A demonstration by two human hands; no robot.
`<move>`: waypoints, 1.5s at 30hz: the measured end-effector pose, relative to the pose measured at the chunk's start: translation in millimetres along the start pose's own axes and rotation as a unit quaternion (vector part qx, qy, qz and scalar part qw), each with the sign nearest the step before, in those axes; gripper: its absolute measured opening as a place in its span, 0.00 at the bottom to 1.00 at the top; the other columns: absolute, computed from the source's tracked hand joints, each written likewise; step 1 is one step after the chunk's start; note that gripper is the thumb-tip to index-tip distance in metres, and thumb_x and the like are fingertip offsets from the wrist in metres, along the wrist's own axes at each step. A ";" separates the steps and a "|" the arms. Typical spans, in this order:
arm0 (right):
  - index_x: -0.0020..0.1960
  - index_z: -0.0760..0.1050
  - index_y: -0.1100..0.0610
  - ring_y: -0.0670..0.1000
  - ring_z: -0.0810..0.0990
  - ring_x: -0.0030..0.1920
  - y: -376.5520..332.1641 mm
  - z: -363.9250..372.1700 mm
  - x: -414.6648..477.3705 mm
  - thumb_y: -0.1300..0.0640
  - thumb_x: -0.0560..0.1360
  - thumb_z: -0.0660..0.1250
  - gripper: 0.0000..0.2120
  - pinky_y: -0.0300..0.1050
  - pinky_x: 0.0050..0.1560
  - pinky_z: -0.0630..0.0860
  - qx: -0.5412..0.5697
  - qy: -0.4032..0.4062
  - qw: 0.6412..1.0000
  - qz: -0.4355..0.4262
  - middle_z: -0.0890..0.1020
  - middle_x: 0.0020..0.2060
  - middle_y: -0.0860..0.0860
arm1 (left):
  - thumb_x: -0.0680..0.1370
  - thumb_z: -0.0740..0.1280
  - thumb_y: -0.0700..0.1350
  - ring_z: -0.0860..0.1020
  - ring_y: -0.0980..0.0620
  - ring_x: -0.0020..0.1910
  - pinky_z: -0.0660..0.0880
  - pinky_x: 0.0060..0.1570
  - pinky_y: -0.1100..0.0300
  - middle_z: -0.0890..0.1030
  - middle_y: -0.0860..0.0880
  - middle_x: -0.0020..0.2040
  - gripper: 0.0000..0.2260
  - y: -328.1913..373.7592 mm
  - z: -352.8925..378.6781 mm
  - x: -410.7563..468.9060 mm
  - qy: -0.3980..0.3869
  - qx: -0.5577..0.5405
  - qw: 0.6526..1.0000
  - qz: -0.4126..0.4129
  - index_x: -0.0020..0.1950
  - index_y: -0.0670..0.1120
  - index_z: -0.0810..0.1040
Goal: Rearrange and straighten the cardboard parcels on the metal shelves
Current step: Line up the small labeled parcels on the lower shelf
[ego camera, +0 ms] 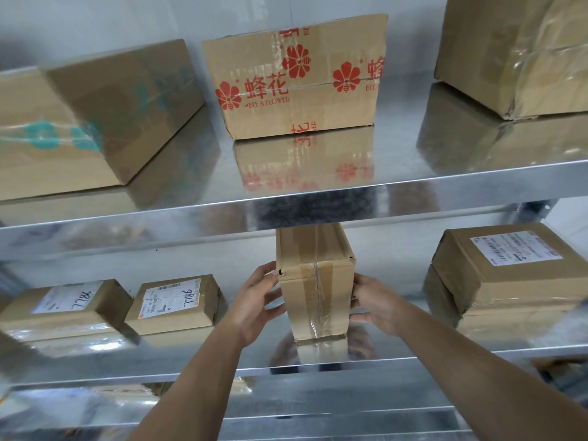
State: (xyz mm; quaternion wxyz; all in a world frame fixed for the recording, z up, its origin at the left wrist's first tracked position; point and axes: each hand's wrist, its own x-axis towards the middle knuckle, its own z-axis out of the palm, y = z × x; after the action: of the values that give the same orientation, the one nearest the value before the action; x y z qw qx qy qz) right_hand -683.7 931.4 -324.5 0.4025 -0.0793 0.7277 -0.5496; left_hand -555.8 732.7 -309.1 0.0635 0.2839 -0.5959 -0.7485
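A tall narrow taped cardboard parcel (315, 281) stands upright in the middle of the lower metal shelf (191, 367). My left hand (257, 300) grips its left side and my right hand (377, 305) grips its right side, fingers curled round the edges. On the same shelf, two flat labelled parcels (63, 307) (175, 303) lie at the left, and a stack of two flat parcels (506, 268) lies at the right.
The upper shelf (350, 186) carries a large box with teal print (89, 119) at the left, a box with red flower print (296, 78) in the middle and a taped box (521, 52) at the right. A further shelf shows below.
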 end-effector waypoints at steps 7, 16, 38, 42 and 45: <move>0.60 0.81 0.51 0.49 0.75 0.36 -9.5 -3.1 2.8 0.59 0.85 0.58 0.13 0.40 0.41 0.75 0.031 0.016 0.999 -0.010 0.80 0.38 0.49 | 0.84 0.62 0.49 0.81 0.43 0.60 0.76 0.65 0.43 0.85 0.46 0.57 0.13 5.8 6.4 -0.5 0.010 0.000 1.000 0.020 0.68 0.52 0.77; 0.63 0.82 0.57 0.54 0.83 0.48 -10.9 -3.7 5.5 0.51 0.83 0.64 0.15 0.43 0.48 0.80 0.102 0.005 0.995 -0.011 0.84 0.56 0.62 | 0.84 0.58 0.44 0.81 0.49 0.52 0.78 0.53 0.53 0.86 0.46 0.50 0.13 14.1 7.1 -1.2 0.024 0.001 0.999 0.032 0.62 0.45 0.81; 0.59 0.84 0.57 0.54 0.83 0.53 -18.7 4.8 -7.9 0.51 0.86 0.60 0.15 0.47 0.52 0.78 0.175 -0.031 0.983 -0.050 0.87 0.49 0.52 | 0.84 0.62 0.46 0.79 0.46 0.61 0.76 0.56 0.50 0.83 0.47 0.60 0.12 9.9 17.5 -15.5 0.025 -0.035 0.999 0.014 0.66 0.51 0.77; 0.61 0.84 0.57 0.55 0.81 0.62 -15.2 4.6 -10.0 0.56 0.84 0.62 0.13 0.53 0.63 0.76 0.187 -0.049 0.979 -0.061 0.87 0.56 0.53 | 0.80 0.58 0.37 0.76 0.48 0.53 0.73 0.45 0.55 0.79 0.45 0.55 0.13 7.9 16.9 -18.2 0.032 -0.018 0.999 0.021 0.62 0.47 0.76; 0.61 0.84 0.56 0.55 0.81 0.62 -14.1 6.6 -10.3 0.55 0.84 0.63 0.13 0.51 0.60 0.77 0.192 -0.048 0.978 -0.062 0.87 0.56 0.53 | 0.81 0.58 0.38 0.77 0.49 0.52 0.73 0.43 0.57 0.80 0.46 0.54 0.13 10.0 17.2 -20.6 0.034 -0.019 0.999 0.023 0.62 0.47 0.76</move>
State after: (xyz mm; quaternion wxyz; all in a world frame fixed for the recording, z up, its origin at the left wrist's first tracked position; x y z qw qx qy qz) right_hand -677.0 926.8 -307.6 0.4102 -0.0719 0.5822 -0.6983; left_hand -549.7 753.5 -290.4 0.1059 0.2945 -0.5855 -0.7478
